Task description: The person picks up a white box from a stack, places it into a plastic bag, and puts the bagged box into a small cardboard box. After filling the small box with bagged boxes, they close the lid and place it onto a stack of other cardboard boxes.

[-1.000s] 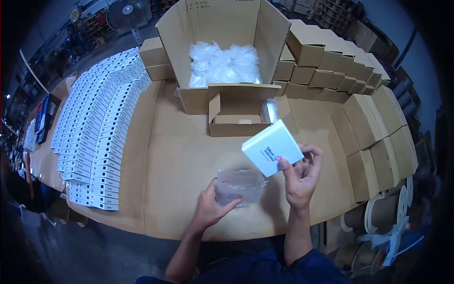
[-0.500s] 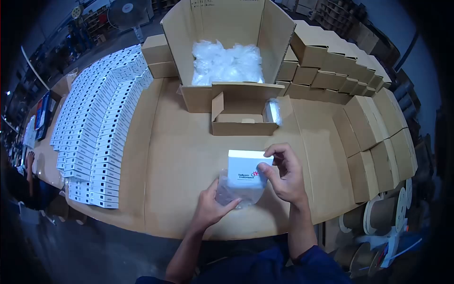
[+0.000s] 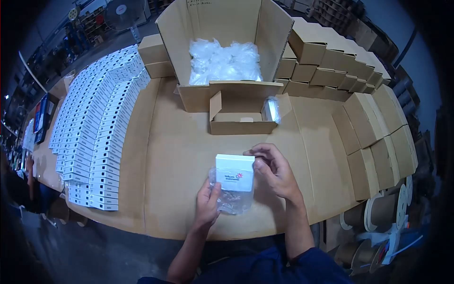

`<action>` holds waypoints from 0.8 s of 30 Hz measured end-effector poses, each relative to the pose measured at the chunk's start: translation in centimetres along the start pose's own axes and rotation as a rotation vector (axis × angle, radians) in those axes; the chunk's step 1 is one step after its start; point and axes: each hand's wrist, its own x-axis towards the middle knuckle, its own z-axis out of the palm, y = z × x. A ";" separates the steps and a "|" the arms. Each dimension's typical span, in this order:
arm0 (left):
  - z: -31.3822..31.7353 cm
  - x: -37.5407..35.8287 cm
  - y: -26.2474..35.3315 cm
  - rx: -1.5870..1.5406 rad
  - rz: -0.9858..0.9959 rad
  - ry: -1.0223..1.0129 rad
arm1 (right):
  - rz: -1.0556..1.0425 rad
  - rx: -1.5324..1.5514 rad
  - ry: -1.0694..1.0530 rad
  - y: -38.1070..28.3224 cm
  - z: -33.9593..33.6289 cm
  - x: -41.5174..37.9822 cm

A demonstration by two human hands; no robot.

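my left hand (image 3: 207, 202) is closed, thumb in front, on the clear bag (image 3: 235, 203). the white box (image 3: 235, 171) is partly inside the bag, over the table (image 3: 175, 180). my right hand (image 3: 279, 174) is half curled, fingertips at the box's upper right corner; i cannot tell if they pinch it. beyond, the small carton (image 3: 242, 128) holds a wrapped item (image 3: 271, 110) at its right end. behind stands the big carton (image 3: 222, 21).

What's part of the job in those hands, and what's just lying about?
In the job:
White box, partly in a clear bag that the left hand holds
Probably stacked white boxes, small open carton

Probably just about:
Fan
Spools
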 end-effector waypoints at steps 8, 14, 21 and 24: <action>-0.8 0.7 0.5 0.066 0.047 -0.042 | 0.152 0.497 0.088 5.5 1.8 -2.8; -0.7 0.6 1.4 0.130 0.031 0.000 | 0.182 0.729 0.035 6.1 1.6 -2.8; -1.1 0.8 0.2 0.182 0.122 0.062 | 0.311 0.874 0.051 6.1 2.5 -3.5; -1.5 0.6 0.3 0.248 0.120 0.058 | 0.293 0.777 0.101 6.8 2.4 -3.7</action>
